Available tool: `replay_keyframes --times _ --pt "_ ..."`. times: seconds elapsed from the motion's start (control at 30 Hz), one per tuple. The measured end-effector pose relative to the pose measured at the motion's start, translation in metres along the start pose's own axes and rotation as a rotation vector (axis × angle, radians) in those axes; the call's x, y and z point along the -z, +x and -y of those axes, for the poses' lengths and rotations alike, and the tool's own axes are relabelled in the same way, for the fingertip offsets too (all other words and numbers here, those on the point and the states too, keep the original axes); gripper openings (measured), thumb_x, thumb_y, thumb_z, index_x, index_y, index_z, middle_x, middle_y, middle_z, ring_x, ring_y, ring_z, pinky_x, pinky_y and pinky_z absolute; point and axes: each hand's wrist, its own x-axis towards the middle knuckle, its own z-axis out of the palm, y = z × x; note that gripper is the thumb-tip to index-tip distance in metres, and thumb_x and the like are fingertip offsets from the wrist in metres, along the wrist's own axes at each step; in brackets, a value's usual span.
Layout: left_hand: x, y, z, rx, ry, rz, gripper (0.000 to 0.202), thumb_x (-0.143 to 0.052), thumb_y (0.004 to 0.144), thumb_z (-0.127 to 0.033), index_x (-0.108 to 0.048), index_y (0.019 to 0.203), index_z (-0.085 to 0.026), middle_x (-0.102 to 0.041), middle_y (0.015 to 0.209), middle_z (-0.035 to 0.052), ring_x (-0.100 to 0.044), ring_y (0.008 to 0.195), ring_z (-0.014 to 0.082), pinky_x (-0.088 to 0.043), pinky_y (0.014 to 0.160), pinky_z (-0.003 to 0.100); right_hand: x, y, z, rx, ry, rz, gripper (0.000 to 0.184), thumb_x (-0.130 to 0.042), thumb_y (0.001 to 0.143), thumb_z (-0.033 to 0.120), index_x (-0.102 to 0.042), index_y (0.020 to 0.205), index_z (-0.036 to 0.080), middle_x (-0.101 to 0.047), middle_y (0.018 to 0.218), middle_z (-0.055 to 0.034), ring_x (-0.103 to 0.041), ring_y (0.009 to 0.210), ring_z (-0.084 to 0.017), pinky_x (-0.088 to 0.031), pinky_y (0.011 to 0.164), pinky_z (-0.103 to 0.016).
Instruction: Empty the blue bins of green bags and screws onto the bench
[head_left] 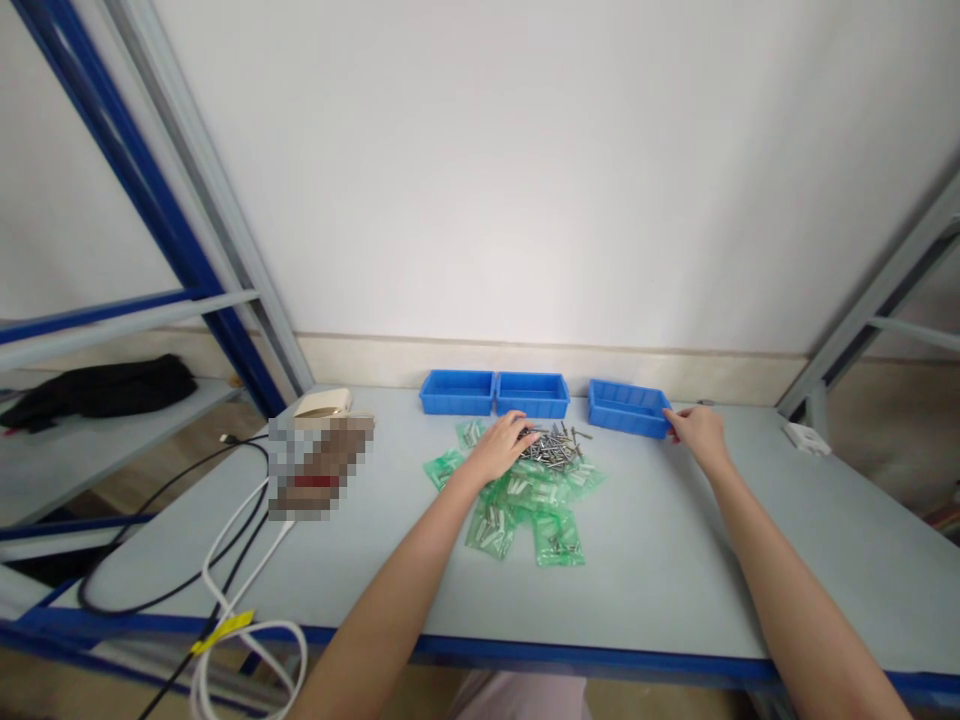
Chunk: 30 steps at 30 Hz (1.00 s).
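My right hand [699,437] pinches the right end of a blue plastic bin [628,418], which stands slightly askew near the wall. My left hand [498,449] rests at the left side of a heap of metal screws [553,450], its fingers apart and reaching over them; nothing shows in its grasp. Under and around the heap lie several green-tinted clear plastic bags [491,528] with small pale and metal pieces inside. Two more blue bins, a left one [456,407] and a middle one [531,410], stand side by side behind the heap.
On the left of the table [660,580] are a pixelated object [322,470], a cream-coloured box [324,402] and looping white and black cables [206,570]. A white socket block [806,438] sits at the right. Metal frame posts flank the table, and a wall [525,200] closes the back.
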Motion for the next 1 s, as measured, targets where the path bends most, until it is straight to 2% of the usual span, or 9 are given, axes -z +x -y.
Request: replay_keyframes --times 0.4,0.57,0.67,0.73,0.8,0.87,0.93,1.0 --pt "0.001 -0.001 0.002 0.035 -0.035 0.043 0.032 -0.042 0.091 -0.041 -0.060 0.107 -0.020 -0.052 0.119 0.0077 -0.051 0.112 0.0221 -0.039 0.101 0.038 -0.035 0.014 0.022 0.049 0.165 0.074 0.045 -0.043 0.084 0.046 -0.055 0.050 0.019 -0.059 0.044 -0.0064 -0.058 0.049 -0.020 -0.044 0.063 -0.031" --pt "0.001 0.000 0.005 0.038 -0.058 0.047 0.030 -0.045 0.090 -0.040 -0.061 0.106 -0.020 -0.052 0.118 0.0078 -0.051 0.112 0.0221 -0.039 0.100 0.038 -0.042 0.009 0.019 0.024 0.218 0.126 0.053 -0.027 0.089 0.046 -0.063 0.069 0.014 -0.065 0.058 -0.0091 -0.058 0.048 -0.017 -0.043 0.058 -0.029" --pt "0.002 0.003 0.007 0.004 -0.082 0.008 0.026 -0.046 0.090 -0.036 -0.062 0.103 -0.020 -0.054 0.117 0.0075 -0.051 0.112 0.0207 -0.039 0.101 0.036 -0.035 0.004 0.015 0.004 0.134 0.041 0.052 -0.028 0.088 0.048 -0.067 0.082 0.013 -0.067 0.065 -0.0102 -0.059 0.058 -0.020 -0.041 0.060 -0.030" --pt "0.005 0.005 0.006 -0.025 -0.090 -0.073 0.023 -0.046 0.090 -0.033 -0.063 0.098 -0.019 -0.056 0.113 0.0069 -0.052 0.110 0.0199 -0.039 0.100 0.035 -0.026 0.000 0.017 0.019 0.080 -0.084 0.049 -0.031 0.087 0.047 -0.068 0.089 0.015 -0.068 0.075 -0.0107 -0.060 0.068 -0.021 -0.039 0.063 -0.030" --pt "0.010 0.007 0.005 -0.040 -0.083 -0.189 0.022 -0.045 0.091 -0.029 -0.064 0.092 -0.018 -0.060 0.106 0.0060 -0.054 0.105 0.0195 -0.040 0.097 0.035 -0.017 -0.004 0.026 0.088 0.102 -0.147 0.046 -0.033 0.086 0.045 -0.068 0.093 0.016 -0.067 0.081 -0.0102 -0.059 0.072 -0.021 -0.038 0.064 -0.030" --pt "0.017 0.008 0.003 -0.037 -0.065 -0.314 0.023 -0.043 0.091 -0.027 -0.064 0.086 -0.018 -0.063 0.097 0.0050 -0.056 0.098 0.0193 -0.042 0.092 0.035 -0.009 -0.010 0.041 0.232 0.174 -0.050 0.043 -0.038 0.084 0.046 -0.067 0.092 0.015 -0.065 0.076 -0.0079 -0.056 0.067 -0.019 -0.038 0.063 -0.029" --pt "0.025 0.008 0.003 -0.024 -0.050 -0.423 0.025 -0.041 0.092 -0.025 -0.064 0.084 -0.019 -0.065 0.090 0.0043 -0.057 0.092 0.0190 -0.043 0.088 0.034 -0.004 -0.021 0.057 0.430 0.248 0.206 0.041 -0.046 0.080 0.049 -0.066 0.092 0.016 -0.064 0.074 -0.0053 -0.053 0.064 -0.017 -0.039 0.064 -0.028" --pt "0.031 0.007 0.005 -0.001 -0.046 -0.504 0.025 -0.041 0.092 -0.025 -0.063 0.082 -0.019 -0.065 0.086 0.0040 -0.057 0.087 0.0190 -0.043 0.084 0.033 -0.002 -0.035 0.070 0.600 0.247 0.495 0.040 -0.054 0.076 0.051 -0.066 0.094 0.017 -0.065 0.083 -0.0049 -0.053 0.070 -0.017 -0.041 0.068 -0.029"
